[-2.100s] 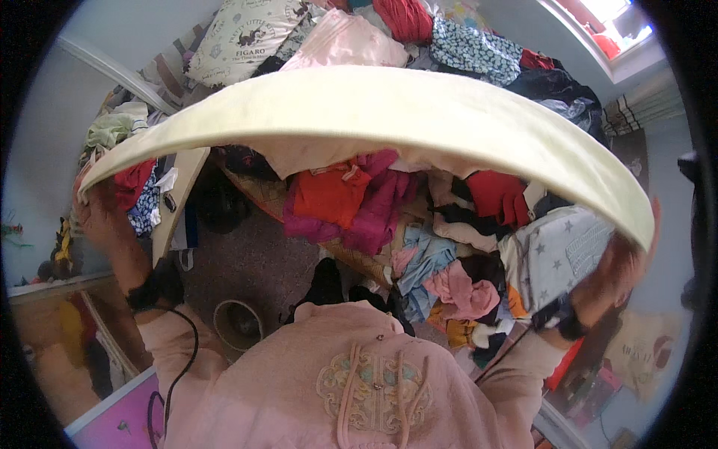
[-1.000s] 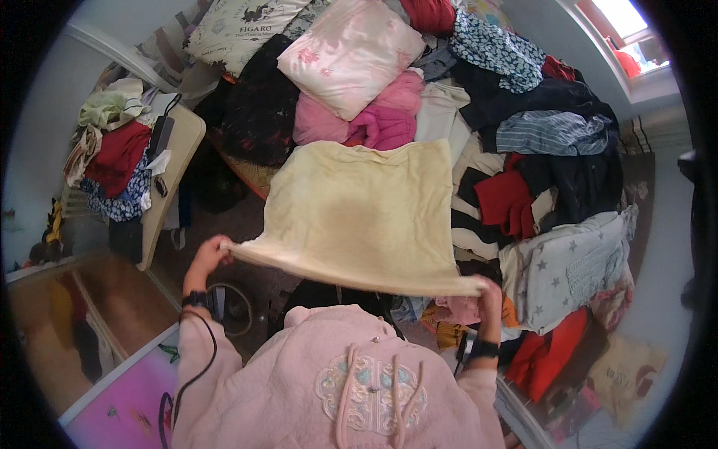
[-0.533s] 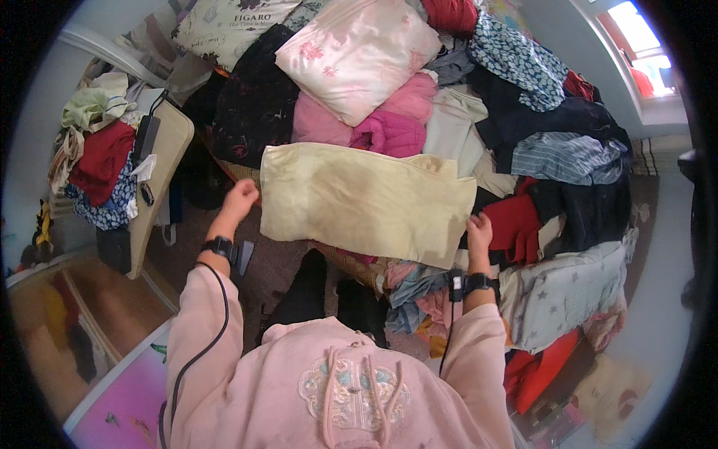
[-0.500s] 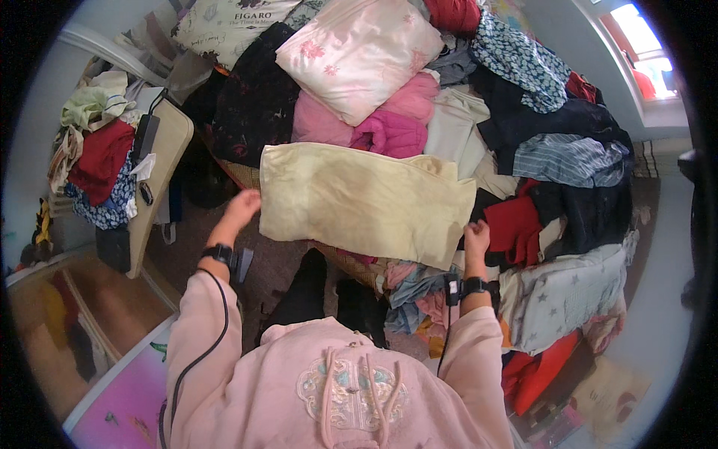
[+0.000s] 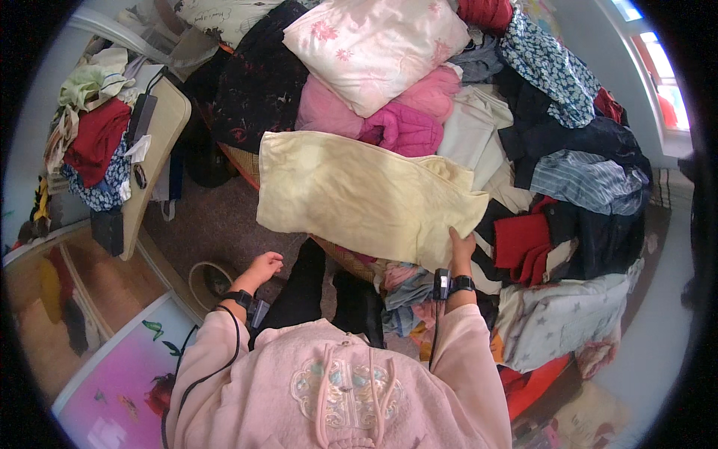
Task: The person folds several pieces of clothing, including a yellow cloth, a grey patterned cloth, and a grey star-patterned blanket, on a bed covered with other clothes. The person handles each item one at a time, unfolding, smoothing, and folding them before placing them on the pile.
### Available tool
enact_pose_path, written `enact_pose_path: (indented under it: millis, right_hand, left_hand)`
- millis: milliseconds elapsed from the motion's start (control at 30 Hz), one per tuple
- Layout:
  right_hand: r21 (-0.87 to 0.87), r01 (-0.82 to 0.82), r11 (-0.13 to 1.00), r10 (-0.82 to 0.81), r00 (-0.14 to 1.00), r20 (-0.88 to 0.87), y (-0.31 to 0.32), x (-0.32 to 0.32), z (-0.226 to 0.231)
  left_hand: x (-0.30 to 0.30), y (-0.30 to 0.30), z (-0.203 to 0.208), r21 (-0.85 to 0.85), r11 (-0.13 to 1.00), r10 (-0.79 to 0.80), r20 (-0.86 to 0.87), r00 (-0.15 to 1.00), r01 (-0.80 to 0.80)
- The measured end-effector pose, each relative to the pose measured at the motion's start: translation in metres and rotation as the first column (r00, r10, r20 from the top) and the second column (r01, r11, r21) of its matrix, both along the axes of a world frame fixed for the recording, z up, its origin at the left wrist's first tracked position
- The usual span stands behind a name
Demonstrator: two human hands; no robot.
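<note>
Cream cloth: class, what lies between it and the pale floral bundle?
In the head view, light-pink fabric and a magenta garment lie between the cream cloth and the pale floral bundle.

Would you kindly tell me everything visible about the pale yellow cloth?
The pale yellow cloth looks like soft, matte fabric, folded into a long rectangle with uneven layers at its right end and brownish discoloration across its middle. It slants slightly down to the right, just nearer than the bright pink padded garment. The right hand touches its near right edge; its support is hidden.
</note>
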State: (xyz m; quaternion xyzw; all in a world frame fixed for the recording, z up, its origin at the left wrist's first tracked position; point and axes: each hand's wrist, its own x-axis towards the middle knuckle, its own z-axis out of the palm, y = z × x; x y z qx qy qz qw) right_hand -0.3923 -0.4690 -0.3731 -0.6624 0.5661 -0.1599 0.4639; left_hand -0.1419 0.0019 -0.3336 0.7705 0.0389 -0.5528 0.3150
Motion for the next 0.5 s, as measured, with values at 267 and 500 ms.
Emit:
enact_pose_path:
  millis: [267, 500]
  right_hand:
    - [-0.074, -0.506, 0.86, 0.509, 0.835, 0.211, 0.036, 0.057, 0.069]
    - [0.208, -0.195, 0.958, 0.114, 0.93, 0.349, -0.031, 0.079, 0.071]
  left_hand:
    - [-0.014, -0.026, -0.017, -0.105, 0.992, -0.065, 0.092, 0.994, 0.075]
    - [-0.013, -0.055, 0.011, -0.013, 0.946, -0.306, 0.284, 0.909, 0.323]
